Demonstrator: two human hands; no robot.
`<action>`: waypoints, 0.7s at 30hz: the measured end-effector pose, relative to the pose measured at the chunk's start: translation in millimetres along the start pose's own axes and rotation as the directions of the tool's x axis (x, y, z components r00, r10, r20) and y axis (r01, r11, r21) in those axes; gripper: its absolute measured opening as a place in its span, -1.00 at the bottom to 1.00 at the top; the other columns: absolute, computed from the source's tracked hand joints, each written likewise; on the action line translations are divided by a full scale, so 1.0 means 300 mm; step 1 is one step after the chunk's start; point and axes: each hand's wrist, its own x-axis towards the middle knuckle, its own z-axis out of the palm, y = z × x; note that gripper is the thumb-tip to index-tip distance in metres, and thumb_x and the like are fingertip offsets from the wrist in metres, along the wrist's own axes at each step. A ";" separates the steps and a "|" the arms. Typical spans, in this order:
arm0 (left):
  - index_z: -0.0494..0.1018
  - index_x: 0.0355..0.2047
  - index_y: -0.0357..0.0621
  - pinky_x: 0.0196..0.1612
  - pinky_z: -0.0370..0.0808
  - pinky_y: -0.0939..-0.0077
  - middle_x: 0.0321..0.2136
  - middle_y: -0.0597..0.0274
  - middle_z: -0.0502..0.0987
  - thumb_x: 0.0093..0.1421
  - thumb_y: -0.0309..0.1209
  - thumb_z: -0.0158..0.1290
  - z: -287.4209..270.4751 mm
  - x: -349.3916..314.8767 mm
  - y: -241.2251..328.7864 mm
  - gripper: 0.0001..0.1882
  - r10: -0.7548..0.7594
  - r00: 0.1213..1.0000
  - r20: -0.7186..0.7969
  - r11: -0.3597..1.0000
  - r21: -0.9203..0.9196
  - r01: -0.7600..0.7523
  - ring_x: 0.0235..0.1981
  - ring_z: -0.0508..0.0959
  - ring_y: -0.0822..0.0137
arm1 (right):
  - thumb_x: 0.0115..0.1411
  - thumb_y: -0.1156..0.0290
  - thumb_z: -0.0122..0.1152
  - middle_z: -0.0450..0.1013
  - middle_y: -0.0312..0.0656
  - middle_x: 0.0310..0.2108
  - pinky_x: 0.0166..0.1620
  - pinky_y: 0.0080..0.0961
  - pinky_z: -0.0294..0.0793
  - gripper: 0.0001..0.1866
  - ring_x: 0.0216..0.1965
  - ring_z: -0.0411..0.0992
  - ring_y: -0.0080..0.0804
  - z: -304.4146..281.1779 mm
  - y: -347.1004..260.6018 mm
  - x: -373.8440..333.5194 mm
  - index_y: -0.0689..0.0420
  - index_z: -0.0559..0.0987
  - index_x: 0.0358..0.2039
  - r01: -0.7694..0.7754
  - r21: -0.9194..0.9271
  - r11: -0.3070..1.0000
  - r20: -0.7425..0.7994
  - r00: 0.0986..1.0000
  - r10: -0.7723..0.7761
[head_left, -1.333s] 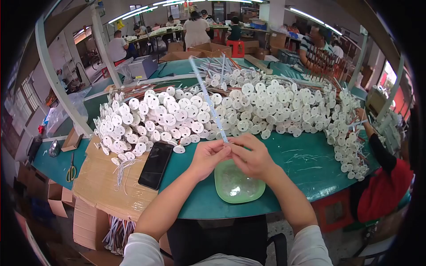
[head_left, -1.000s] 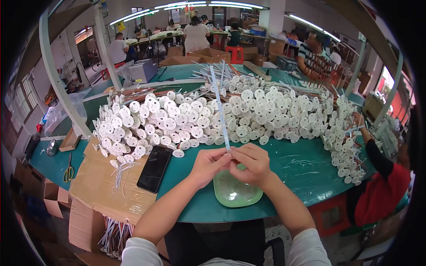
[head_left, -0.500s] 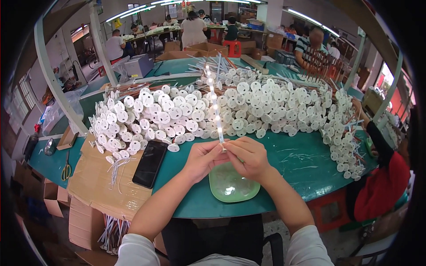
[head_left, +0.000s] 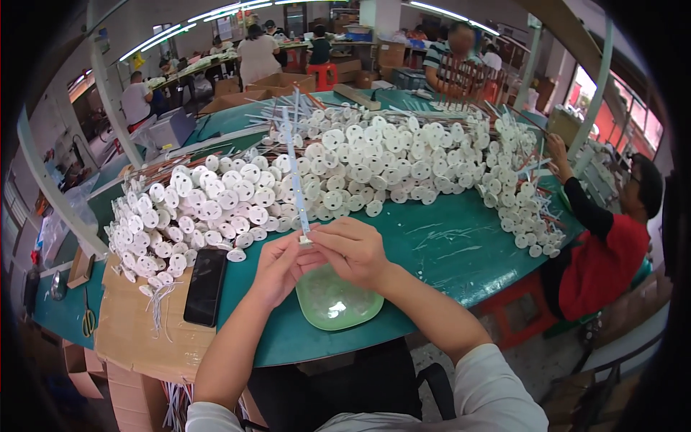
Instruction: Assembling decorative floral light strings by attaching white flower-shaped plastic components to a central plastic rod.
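Note:
A slim, pale LED strip [head_left: 296, 173] stands nearly upright in front of me, tilted slightly to the left, and its lights are off. My left hand [head_left: 277, 270] is closed on its lower end, where a small whitish piece [head_left: 305, 240] shows between the fingers. Pinching that same end from the other side is my right hand [head_left: 354, 252]. Just below the hands sits a green plastic bowl [head_left: 306, 317] with blurry, pale contents. Behind the strip spreads a large heap of round white discs [head_left: 381, 155] with slots, several on thin stems.
A black phone [head_left: 206, 286] lies on cardboard [head_left: 137, 335] at left, near loose white wires [head_left: 160, 309]. Scissors [head_left: 88, 317] are farther left. On my right, a co-worker in red [head_left: 608, 270] reaches toward the heap. Thin rods [head_left: 468, 79] stand upright at the back.
The strip's lights were glowing and are now off. My view has turned to the right, so the scene sits farther left. Both hands keep their grip on the strip's end.

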 end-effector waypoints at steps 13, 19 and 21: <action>0.37 0.13 -0.32 -0.06 0.51 0.36 -0.09 -0.15 0.55 0.34 -0.30 -0.03 -0.051 -0.007 0.056 -0.57 0.061 0.971 -0.233 0.984 0.177 -0.019 -0.16 0.60 0.18 | -0.03 0.43 0.35 0.55 -0.10 -0.39 -0.33 -0.32 0.49 -0.75 -0.44 0.54 -0.18 -0.111 -0.006 -0.001 0.17 0.63 -0.29 -0.392 0.121 0.912 0.833 0.540 0.122; 0.40 0.10 -0.26 -0.11 0.51 0.51 -0.06 -0.08 0.56 0.27 -0.44 0.07 -0.047 -0.015 0.033 -0.61 0.016 0.982 -0.189 0.982 0.188 0.021 -0.16 0.60 0.29 | -0.12 0.44 0.38 0.57 -0.09 -0.42 -0.30 -0.34 0.50 -0.78 -0.41 0.54 -0.15 -0.048 0.009 -0.026 0.20 0.66 -0.39 -0.356 0.086 0.930 0.931 0.362 0.052; 0.38 0.11 -0.27 -0.09 0.51 0.50 -0.04 -0.09 0.54 0.26 -0.46 0.07 -0.048 -0.005 0.033 -0.59 0.034 0.984 -0.175 0.987 0.162 -0.006 -0.14 0.59 0.27 | -0.07 0.47 0.35 0.57 -0.09 -0.47 -0.30 -0.36 0.51 -0.86 -0.40 0.54 -0.19 -0.073 0.014 0.001 0.20 0.66 -0.44 -0.428 0.105 0.898 0.906 0.414 0.091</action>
